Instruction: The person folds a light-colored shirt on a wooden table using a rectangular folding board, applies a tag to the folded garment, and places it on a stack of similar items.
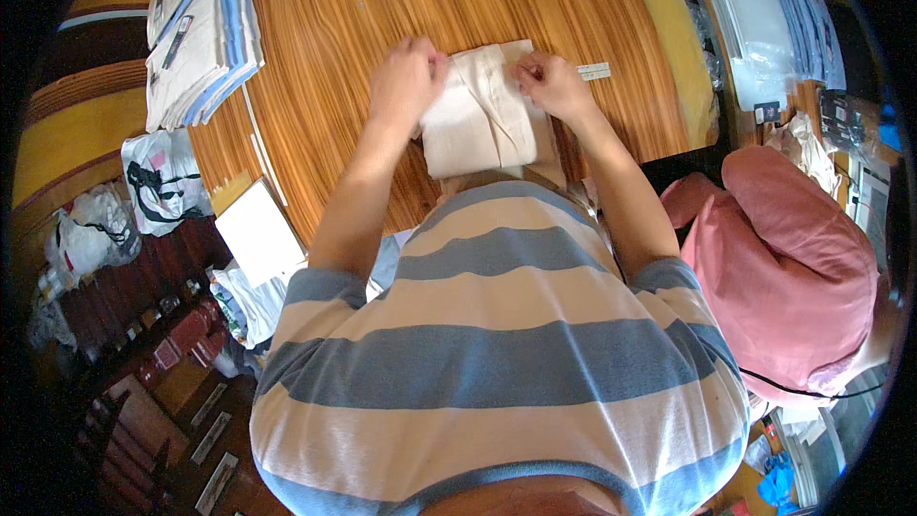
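A folded cream cloth garment (478,124) lies on the wooden table in front of my chest, its layers creased down the middle. My left hand (411,81) is closed at its upper left edge, fingers curled in toward the cloth. At the upper right edge my right hand (552,86) pinches the fabric between thumb and fingers. The fingertips of both hands are partly hidden, and the left is slightly blurred. Just beyond my right hand lies a short pale ruler-like strip (594,71).
Stacks of folded white and blue garments (205,62) stand at the table's far left. A white board or sheet (260,232) leans by the left edge. Yellow tape (673,48) runs along the right side. At right sits a large pink cloth-covered bulk (788,277), near bagged garments (807,33).
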A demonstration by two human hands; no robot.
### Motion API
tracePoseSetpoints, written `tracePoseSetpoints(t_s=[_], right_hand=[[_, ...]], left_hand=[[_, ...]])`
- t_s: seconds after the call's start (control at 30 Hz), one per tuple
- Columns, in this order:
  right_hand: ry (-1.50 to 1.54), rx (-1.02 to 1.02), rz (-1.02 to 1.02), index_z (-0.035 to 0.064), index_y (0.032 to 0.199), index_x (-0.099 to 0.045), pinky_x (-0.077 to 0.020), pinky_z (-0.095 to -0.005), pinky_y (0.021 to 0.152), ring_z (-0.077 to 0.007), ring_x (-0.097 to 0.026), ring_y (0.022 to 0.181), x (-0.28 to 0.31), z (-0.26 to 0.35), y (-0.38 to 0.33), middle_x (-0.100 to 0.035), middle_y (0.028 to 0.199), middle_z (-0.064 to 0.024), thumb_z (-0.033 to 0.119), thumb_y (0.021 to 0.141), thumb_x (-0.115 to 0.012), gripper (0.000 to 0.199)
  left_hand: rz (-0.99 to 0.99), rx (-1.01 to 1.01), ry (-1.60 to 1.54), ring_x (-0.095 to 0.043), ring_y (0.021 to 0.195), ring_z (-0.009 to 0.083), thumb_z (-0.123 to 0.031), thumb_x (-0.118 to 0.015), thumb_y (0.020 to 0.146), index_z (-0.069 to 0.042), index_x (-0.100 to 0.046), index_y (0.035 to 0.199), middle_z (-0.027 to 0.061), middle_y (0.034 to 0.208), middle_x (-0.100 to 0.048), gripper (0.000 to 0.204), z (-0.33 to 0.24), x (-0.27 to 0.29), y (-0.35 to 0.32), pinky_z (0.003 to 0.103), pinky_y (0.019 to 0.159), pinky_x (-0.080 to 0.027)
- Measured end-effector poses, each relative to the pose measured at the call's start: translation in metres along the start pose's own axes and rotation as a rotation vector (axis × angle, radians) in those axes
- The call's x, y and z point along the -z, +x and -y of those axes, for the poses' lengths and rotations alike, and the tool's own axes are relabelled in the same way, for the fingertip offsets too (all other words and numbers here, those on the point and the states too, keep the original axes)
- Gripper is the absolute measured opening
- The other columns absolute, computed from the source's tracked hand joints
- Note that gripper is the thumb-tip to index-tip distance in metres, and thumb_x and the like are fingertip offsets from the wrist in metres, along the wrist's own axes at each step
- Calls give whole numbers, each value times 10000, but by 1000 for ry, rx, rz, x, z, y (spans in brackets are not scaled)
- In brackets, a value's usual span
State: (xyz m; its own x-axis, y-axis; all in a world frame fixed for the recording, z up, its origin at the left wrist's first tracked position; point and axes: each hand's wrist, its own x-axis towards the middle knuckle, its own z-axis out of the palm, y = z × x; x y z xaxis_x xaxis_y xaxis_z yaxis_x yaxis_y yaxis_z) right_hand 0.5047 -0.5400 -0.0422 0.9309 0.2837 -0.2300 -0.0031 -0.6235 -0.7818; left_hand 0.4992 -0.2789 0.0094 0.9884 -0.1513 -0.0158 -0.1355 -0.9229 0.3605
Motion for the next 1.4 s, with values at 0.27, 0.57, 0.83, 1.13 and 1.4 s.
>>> tracePoseSetpoints(t_s=[0.27,0.57,0.83,1.13,1.4], right_hand=[[394,-239,331,-8,917,-715,-464,-289,484,-85,-592,540,-9,6,-94,-692,696,-40,214,1008,-737,241],[442,-138,267,-5,892,-687,-451,-284,491,-90,-584,542,-19,-9,-96,-657,670,-32,218,1025,-726,262],[317,-134,276,3,932,-671,-417,-266,486,-73,-532,541,-24,-2,-104,-629,677,-8,230,1045,-718,258],[258,-97,305,13,897,-707,-486,-352,539,-146,-620,528,-21,-1,-118,-698,683,-77,318,1004,-748,326],[162,-62,353,10,938,-728,-516,-368,575,-184,-683,579,-27,-3,-126,-717,715,-109,307,986,-762,303]], left_hand=[[348,242,-587,-693,515,178,-416,-749,982,63,-732,757,140,619,-699,530,-60,-59,-90,371,575,-573],[86,32,-299,-727,583,304,-231,-672,958,63,-733,767,194,671,-714,356,-58,-64,-91,435,638,-591],[178,210,-449,-755,731,208,-166,-708,961,63,-725,943,173,762,-740,230,-68,-64,-111,384,644,-579],[258,467,-630,-723,624,162,-231,-703,1006,53,-747,934,117,765,-762,296,-76,-44,-137,297,570,-567],[240,352,-714,-712,571,167,-233,-730,982,42,-739,918,127,765,-766,282,-60,-50,-160,344,550,-565]])
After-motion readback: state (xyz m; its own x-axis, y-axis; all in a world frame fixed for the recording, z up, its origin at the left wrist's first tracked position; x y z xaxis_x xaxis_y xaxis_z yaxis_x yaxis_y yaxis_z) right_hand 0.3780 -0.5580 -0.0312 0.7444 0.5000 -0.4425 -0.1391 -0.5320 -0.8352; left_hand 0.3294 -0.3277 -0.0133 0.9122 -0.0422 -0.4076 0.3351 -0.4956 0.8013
